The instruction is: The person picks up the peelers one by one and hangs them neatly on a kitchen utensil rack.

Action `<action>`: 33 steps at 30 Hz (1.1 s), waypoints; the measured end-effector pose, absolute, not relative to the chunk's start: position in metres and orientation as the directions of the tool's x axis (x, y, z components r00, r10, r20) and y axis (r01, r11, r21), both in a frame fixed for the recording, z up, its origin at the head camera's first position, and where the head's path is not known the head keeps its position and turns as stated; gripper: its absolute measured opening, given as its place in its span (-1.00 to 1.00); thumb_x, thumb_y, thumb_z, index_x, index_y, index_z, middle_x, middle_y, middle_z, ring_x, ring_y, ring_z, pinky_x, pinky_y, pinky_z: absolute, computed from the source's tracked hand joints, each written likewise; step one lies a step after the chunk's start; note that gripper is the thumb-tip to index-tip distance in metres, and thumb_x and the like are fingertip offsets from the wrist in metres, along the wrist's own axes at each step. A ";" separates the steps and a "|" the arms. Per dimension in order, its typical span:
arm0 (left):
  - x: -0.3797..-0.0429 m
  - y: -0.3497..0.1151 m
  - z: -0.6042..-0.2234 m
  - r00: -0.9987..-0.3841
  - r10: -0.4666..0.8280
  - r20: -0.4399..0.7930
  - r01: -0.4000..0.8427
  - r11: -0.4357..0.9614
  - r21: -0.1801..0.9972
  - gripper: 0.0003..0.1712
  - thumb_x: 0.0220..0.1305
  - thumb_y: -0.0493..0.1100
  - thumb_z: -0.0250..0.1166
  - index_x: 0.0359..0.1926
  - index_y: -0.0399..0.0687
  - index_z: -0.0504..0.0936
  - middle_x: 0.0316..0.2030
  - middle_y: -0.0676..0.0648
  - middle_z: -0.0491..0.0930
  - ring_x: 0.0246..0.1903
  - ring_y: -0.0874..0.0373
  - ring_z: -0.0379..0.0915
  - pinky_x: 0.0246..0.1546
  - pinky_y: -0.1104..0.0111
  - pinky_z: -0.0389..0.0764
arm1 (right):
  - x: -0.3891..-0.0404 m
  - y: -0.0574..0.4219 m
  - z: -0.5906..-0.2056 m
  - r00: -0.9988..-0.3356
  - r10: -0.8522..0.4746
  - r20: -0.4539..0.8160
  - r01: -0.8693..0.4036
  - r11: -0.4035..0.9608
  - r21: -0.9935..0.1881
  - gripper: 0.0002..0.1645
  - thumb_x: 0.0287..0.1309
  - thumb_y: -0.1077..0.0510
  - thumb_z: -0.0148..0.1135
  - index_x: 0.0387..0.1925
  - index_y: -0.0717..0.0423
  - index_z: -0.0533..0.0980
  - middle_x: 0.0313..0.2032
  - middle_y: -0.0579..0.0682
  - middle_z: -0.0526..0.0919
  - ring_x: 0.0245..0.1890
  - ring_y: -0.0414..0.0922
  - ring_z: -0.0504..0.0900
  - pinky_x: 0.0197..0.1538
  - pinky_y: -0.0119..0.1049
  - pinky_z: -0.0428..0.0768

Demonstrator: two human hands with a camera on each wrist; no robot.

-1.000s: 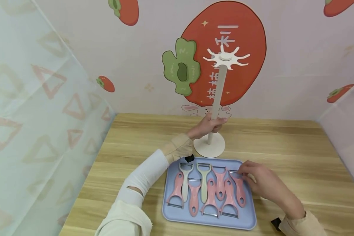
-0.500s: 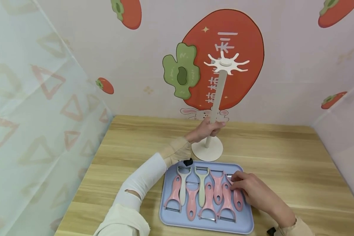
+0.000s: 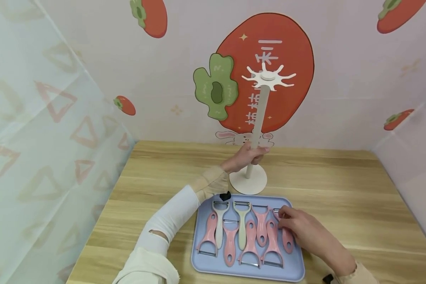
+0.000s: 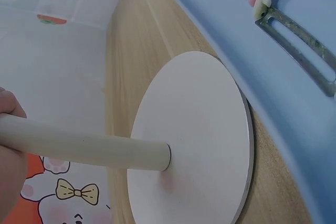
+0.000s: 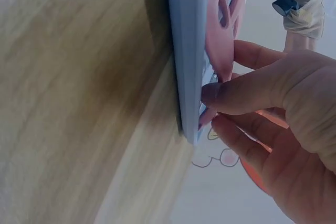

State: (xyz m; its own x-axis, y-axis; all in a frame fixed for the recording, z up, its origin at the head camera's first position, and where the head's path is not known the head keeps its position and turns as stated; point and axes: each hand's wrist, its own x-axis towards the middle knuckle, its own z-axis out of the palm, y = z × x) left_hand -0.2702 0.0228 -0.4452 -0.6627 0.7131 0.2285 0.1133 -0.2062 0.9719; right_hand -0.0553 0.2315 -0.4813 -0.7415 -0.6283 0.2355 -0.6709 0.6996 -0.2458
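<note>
My left hand (image 3: 243, 157) grips the pole of a white stand (image 3: 260, 112) whose top spreads into several curved hooks. Its round base (image 4: 199, 124) fills the middle of the left wrist view. At the tray's right side, my right hand (image 3: 306, 232) pinches the rightmost pink peeler (image 3: 287, 240) near its neck. From the right wrist view, the thumb and fingers meet around that peeler (image 5: 219, 45), which lies close over the tray. The right fingers cover its middle in the head view. No peeler hangs on the hooks.
Several more pink peelers, a white peeler (image 3: 219, 230) and a pale green peeler (image 3: 242, 232) lie side by side on the blue tray (image 3: 248, 275). The tray sits just in front of the stand's base, on a wooden table (image 3: 326, 173). A printed wall rises behind.
My right hand has moved slightly left and toward me over the rightmost pink peeler, its fingers now around the neck. The left hand keeps its grip on the pole. The head view has shifted slightly.
</note>
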 end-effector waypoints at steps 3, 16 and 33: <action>-0.270 0.024 -0.445 -0.662 0.711 0.235 0.124 -0.205 0.971 -0.45 0.48 -0.21 0.13 -0.69 -0.17 0.19 -0.79 0.05 0.08 -0.72 0.18 -0.05 -0.60 0.37 0.06 | -0.055 0.233 -0.480 -0.735 -0.635 0.237 -0.677 0.703 -0.216 -0.58 -0.14 0.52 0.47 -0.40 -0.08 0.75 -0.16 -0.07 0.64 -0.30 -0.18 0.62 -0.25 -0.21 0.68; -0.273 0.023 -0.443 -0.659 0.708 0.253 0.156 -0.201 0.967 -0.42 0.50 -0.18 0.12 -0.70 -0.20 0.17 -0.80 0.03 0.07 -0.73 0.15 -0.04 -0.59 0.35 0.08 | -0.056 0.241 -0.468 -0.740 -0.616 0.270 -0.670 0.710 -0.217 -0.64 -0.10 0.45 0.52 -0.27 0.00 0.76 0.01 0.04 0.68 -0.19 -0.10 0.71 -0.22 -0.23 0.73; -0.270 0.023 -0.448 -0.663 0.710 0.236 0.136 -0.196 0.971 -0.40 0.49 -0.19 0.13 -0.73 -0.21 0.17 -0.78 0.04 0.07 -0.70 0.17 -0.06 -0.57 0.36 0.05 | -0.063 0.254 -0.454 -0.710 -0.559 0.428 -0.700 0.629 -0.339 -0.50 -0.18 0.36 0.60 -0.15 -0.13 0.72 -0.09 -0.32 0.68 -0.11 -0.28 0.69 0.01 -0.61 0.55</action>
State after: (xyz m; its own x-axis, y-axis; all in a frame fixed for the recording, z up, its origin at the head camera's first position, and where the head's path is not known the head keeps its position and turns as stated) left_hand -0.2705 0.0229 -0.4482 -0.6635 0.7100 0.2360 0.1356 -0.1961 0.9712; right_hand -0.0630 0.2536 -0.4542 -0.7100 -0.5593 0.4279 -0.6997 0.6291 -0.3386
